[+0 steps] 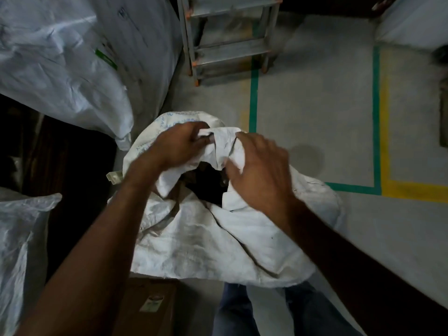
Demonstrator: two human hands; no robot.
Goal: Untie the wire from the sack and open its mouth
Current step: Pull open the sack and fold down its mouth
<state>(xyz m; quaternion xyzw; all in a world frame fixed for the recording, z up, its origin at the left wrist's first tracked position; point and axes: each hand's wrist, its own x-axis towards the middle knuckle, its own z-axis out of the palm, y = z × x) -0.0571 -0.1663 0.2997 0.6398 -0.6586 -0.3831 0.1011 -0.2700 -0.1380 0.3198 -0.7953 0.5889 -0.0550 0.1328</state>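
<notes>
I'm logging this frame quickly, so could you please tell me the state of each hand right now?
Left hand: closed, gripping the sack's bunched far rim.
Right hand: fingers spread open, resting on the sack's rim, not clearly gripping.

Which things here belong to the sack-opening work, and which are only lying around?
Job:
- white sack, mouth partly open
- left hand, gripping the mouth fabric
- right hand, on the fabric

Lying about:
- metal rack
- cardboard box
- big plastic bag

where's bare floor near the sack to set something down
Bare grey floor lies right of the sack, inside the green tape lines, up to the metal rack. The left is crowded with big plastic bags; a cardboard box sits at the near side.
</notes>
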